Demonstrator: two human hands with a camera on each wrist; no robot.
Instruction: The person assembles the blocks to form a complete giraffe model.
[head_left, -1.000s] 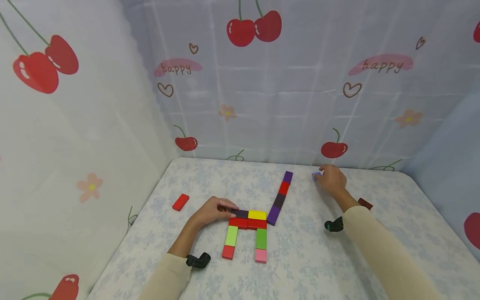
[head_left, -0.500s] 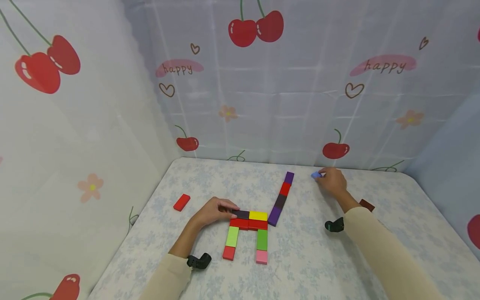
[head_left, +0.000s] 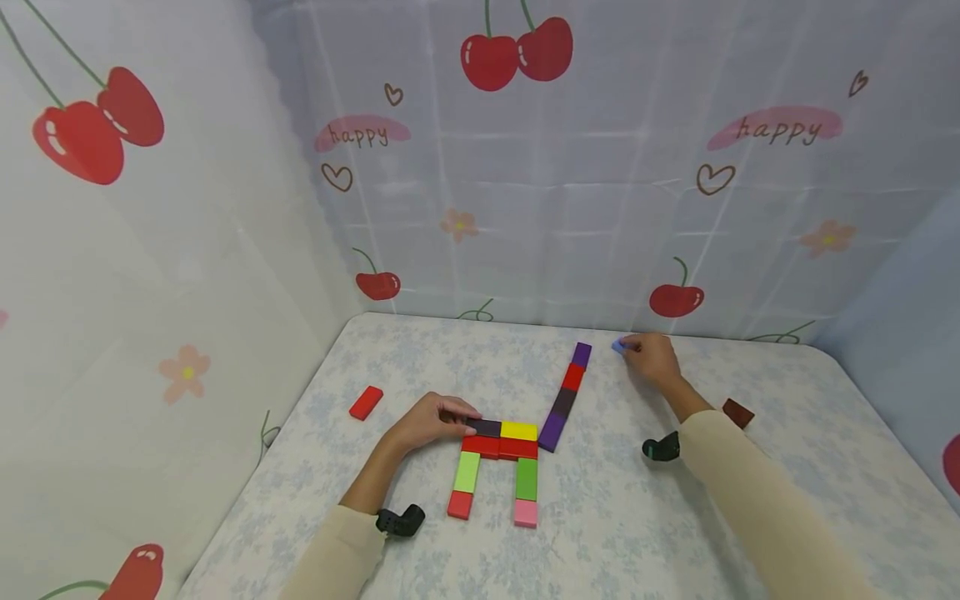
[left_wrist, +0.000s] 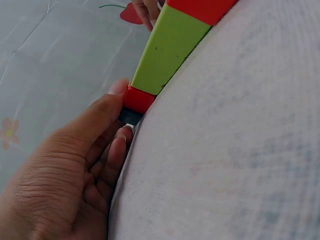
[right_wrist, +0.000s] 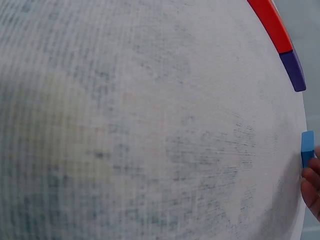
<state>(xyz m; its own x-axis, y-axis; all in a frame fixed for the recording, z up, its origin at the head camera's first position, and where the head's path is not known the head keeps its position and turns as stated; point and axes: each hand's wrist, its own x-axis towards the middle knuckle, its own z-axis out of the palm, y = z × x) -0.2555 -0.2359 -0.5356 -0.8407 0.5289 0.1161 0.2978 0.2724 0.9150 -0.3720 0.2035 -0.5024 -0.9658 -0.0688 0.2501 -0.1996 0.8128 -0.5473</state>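
In the head view my left hand (head_left: pixel 431 423) holds the left end of a black block (head_left: pixel 487 428), which lies beside a yellow block (head_left: pixel 519 431). Red blocks (head_left: pixel 480 448) run along their near side. Two legs come down from these: a lime block (head_left: pixel 467 472) ending in red, and a green block (head_left: pixel 527 479) ending in pink. In the left wrist view the thumb (left_wrist: pixel 117 87) reaches the red and black pieces. At the back right, my right hand (head_left: pixel 654 358) pinches a small blue block (head_left: pixel 618 346); its fingers partly cover it.
A slanting row of purple, red and dark blocks (head_left: pixel 564 402) runs back from the yellow block's right side. One loose red block (head_left: pixel 366 402) lies at left, a brown block (head_left: pixel 738 412) by the right forearm. A cherry-print curtain (head_left: pixel 555 208) stands behind the table.
My right hand has moved a little left with the blue block, toward the far end of the slanting row. My left hand stays at the black block.
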